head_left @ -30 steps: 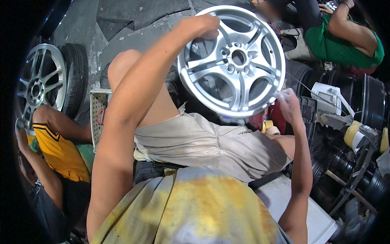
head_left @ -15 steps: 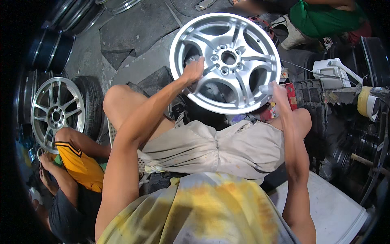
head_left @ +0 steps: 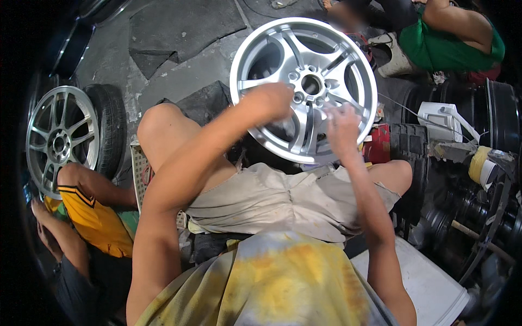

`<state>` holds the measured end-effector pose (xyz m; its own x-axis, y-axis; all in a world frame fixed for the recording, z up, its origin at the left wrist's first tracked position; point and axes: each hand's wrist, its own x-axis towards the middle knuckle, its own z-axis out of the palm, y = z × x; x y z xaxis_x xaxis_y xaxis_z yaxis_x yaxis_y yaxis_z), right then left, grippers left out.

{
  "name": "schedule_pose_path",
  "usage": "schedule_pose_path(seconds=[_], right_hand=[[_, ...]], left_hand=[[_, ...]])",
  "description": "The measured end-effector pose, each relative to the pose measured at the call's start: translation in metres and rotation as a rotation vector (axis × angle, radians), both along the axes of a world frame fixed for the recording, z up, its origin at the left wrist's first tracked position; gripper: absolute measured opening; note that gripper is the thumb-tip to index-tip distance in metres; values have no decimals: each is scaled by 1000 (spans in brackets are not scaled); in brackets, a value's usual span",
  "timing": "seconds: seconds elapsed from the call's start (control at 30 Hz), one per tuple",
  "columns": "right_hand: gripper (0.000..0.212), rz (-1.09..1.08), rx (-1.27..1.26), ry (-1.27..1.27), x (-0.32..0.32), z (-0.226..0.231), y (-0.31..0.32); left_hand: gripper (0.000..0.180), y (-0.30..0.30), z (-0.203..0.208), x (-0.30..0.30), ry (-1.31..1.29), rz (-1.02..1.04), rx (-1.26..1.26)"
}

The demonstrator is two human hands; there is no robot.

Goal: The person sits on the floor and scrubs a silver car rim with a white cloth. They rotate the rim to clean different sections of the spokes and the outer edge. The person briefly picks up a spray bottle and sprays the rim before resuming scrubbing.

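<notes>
A silver alloy wheel rim (head_left: 299, 117) lies face up before my knees, its bolt holes set round the open centre bore. My left hand (head_left: 272, 102), blurred, is closed over the spokes left of the bore. A pale scrap shows just below it, and what the fingers hold is hidden. To the right of the bore, my right hand (head_left: 343, 127) reaches over the lower right spokes, with its fingers bent toward the metal. Motion smears those fingertips, and I cannot make out whether anything is in them.
At the left, another rim (head_left: 61, 138) leans by a black tyre (head_left: 106, 130), near a seated person in yellow shorts (head_left: 95, 223). Someone in green (head_left: 451, 46) sits at the far right. A white box (head_left: 440, 119), a yellow roll (head_left: 481, 163) and a white panel (head_left: 418, 277) are on the right.
My left hand has moved right, toward the bore. My right hand has come in from the rim's right edge onto the spokes. The wheel has turned, its spokes now at another angle.
</notes>
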<state>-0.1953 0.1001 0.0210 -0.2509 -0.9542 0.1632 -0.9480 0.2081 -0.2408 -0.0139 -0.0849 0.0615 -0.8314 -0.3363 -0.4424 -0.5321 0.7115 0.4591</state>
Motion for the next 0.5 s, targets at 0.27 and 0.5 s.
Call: schedule_pose_path(seconds=[0.27,0.5], right_hand=[[28,-258,43,119,70,-40,-21],[28,-270,-24,129,65,-49,-25]], left_hand=[[29,-81,118,39,614,313,-243],[33,-81,121,38,524,312,21]])
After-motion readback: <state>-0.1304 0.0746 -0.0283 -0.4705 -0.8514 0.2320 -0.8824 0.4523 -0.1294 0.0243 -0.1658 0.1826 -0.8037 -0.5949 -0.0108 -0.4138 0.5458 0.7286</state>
